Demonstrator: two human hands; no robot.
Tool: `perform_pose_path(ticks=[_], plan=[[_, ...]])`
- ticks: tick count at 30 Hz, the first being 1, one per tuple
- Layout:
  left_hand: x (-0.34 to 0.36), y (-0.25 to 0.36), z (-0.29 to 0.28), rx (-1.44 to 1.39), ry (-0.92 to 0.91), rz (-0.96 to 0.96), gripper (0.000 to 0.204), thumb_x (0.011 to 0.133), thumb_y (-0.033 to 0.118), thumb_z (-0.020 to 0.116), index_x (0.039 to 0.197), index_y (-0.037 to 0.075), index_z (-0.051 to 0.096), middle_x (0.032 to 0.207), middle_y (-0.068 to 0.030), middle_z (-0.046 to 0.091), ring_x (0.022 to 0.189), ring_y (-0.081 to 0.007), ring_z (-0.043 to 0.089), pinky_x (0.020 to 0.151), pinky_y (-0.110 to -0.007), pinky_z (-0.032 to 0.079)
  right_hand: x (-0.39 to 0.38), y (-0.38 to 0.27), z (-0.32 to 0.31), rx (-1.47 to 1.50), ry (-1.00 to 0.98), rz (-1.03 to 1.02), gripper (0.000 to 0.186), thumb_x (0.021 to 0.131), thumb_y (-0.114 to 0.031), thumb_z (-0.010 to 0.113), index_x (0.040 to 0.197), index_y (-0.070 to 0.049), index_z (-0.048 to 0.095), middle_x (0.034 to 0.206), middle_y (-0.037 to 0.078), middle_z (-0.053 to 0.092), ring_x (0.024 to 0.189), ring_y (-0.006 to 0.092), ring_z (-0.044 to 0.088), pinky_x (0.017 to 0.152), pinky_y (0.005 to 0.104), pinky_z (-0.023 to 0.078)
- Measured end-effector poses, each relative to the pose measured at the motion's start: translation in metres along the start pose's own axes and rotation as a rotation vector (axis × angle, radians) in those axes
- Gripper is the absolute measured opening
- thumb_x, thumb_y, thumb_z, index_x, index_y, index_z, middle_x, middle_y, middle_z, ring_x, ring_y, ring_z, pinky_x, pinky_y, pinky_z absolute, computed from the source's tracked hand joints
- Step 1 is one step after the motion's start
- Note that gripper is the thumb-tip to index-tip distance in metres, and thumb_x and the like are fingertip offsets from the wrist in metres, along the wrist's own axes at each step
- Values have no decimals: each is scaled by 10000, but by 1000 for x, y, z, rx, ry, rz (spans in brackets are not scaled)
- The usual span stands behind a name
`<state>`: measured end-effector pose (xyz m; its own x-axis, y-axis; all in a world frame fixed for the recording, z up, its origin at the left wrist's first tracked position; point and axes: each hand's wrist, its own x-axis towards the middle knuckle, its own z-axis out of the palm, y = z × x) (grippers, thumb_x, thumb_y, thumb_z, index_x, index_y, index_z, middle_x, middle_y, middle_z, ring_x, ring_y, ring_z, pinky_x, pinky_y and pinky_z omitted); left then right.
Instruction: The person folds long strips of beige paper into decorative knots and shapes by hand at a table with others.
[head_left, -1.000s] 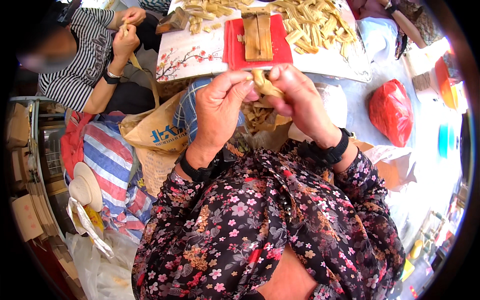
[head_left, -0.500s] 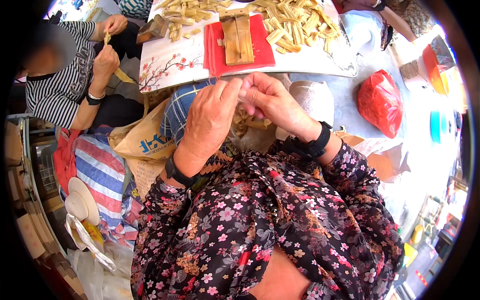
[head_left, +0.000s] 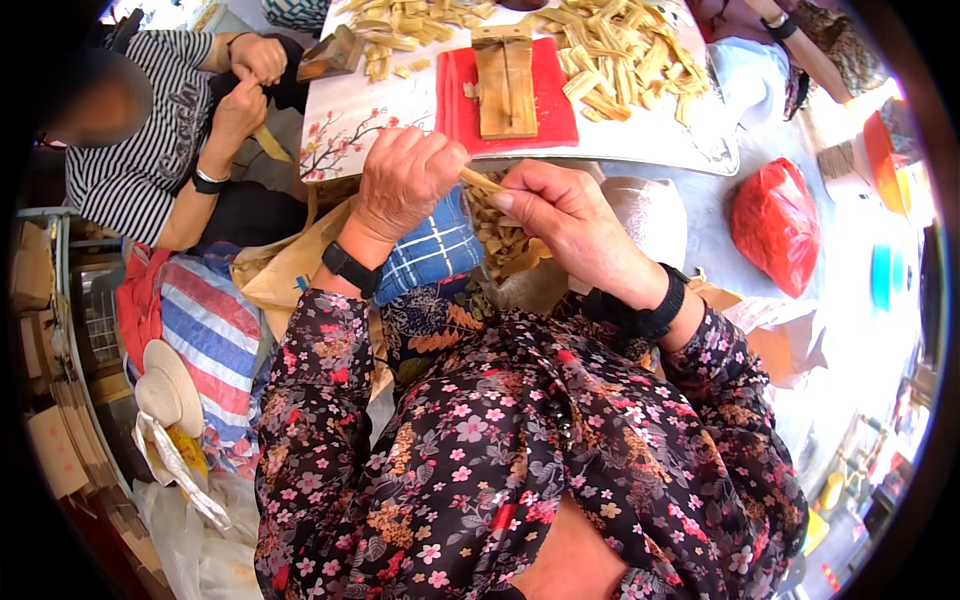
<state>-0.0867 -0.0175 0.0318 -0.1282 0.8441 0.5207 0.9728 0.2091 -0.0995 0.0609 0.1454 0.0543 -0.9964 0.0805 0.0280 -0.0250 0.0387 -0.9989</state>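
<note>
A short yellowish-brown dried strip [head_left: 481, 181] is stretched between my two hands in front of the table's near edge. My left hand [head_left: 408, 182] is closed in a fist around its left end. With thumb and forefinger, my right hand [head_left: 560, 205] pinches the other end. Beyond them, a wooden block with a narrow lengthwise groove [head_left: 507, 88] lies on a red cloth [head_left: 456, 112]. A heap of similar strips [head_left: 625, 60] covers the table to the right of the cloth, and a smaller heap [head_left: 405, 28] lies to its left. More pieces [head_left: 497, 235] sit below my hands.
The white table [head_left: 345, 130] has a floral print. At the left, a person in a striped shirt [head_left: 165, 130] holds a strip in both hands. A wooden piece [head_left: 331, 53] rests at the table's left edge. A red plastic bag [head_left: 776, 225] is on the floor at right.
My hands were close together and have moved apart, with the strip now visible between them. My left hand has turned into a fist. The view has shifted slightly.
</note>
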Motion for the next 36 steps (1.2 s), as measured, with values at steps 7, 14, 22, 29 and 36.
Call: perform_pose_path(ticks=[7, 14, 22, 29, 36], plan=[[21, 15, 24, -1329, -36, -773, 135, 938, 158, 526, 1030, 61, 543, 684, 21, 498, 571, -96, 483, 527, -246, 422, 37, 21, -40, -110, 200, 58, 236, 897, -200, 599, 772, 0, 608, 577, -23, 483, 561, 57, 424, 488, 241, 361], [39, 3, 32, -1173, -70, -867, 195, 954, 211, 502, 988, 29, 562, 711, 36, 494, 613, -67, 449, 566, -220, 395, 59, 39, -51, -111, 281, -37, 262, 884, -207, 607, 750, 17, 610, 567, -17, 464, 554, 65, 405, 489, 250, 355], [53, -18, 57, -754, -147, -779, 235, 890, 240, 500, 909, 19, 577, 700, -111, 582, 666, -228, 557, 623, -344, 438, 90, 48, -60, -392, 336, -89, 279, 850, -243, 574, 779, 24, 619, 617, 159, 573, 580, 257, 555, 558, 377, 436], [37, 15, 27, -381, -174, -698, 285, 885, 333, 497, 994, 99, 618, 815, -164, 638, 805, -376, 593, 740, -433, 461, 61, 47, -52, -684, 424, -201, 199, 837, -193, 573, 792, -4, 615, 685, 227, 594, 696, 412, 587, 629, 461, 469], [-9, 81, 6, -1839, -219, -1085, 455, 953, 478, 433, 1043, 76, 626, 1029, -33, 605, 907, -135, 577, 794, -293, 458, -3, 17, -5, -488, 320, -685, 185, 766, -22, 634, 951, -25, 637, 866, 130, 616, 801, 301, 605, 672, 379, 505]])
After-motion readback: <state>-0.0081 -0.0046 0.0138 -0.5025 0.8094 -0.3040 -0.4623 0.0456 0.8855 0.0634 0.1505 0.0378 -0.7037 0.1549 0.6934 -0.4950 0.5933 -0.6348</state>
